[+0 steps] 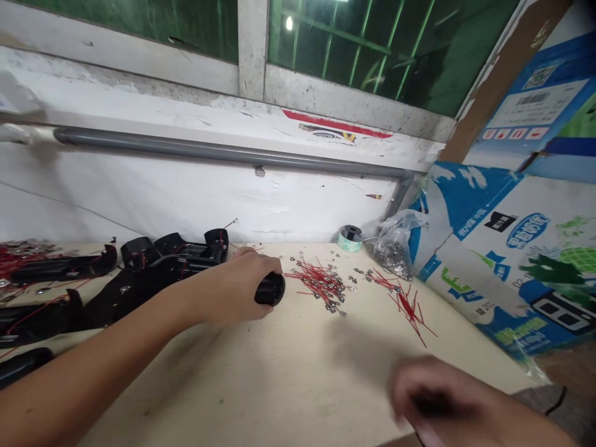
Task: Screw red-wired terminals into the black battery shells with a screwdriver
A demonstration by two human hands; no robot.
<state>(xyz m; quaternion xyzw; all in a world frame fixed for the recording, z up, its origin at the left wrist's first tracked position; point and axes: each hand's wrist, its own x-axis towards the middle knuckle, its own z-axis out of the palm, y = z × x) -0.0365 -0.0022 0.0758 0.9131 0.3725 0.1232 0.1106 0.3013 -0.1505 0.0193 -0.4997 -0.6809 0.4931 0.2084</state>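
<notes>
Blurry right hand (433,400), too smeared to see its fingers, well apart from the left hand (233,288), gripping a round black plastic piece (270,288), just beside red wires with metal ends (319,284), on a pale table (242,385)

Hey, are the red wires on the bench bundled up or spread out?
Spread out: the red wires lie loose in scattered clumps on the pale tabletop, their ends pointing in different directions, with no tie visible.
</notes>
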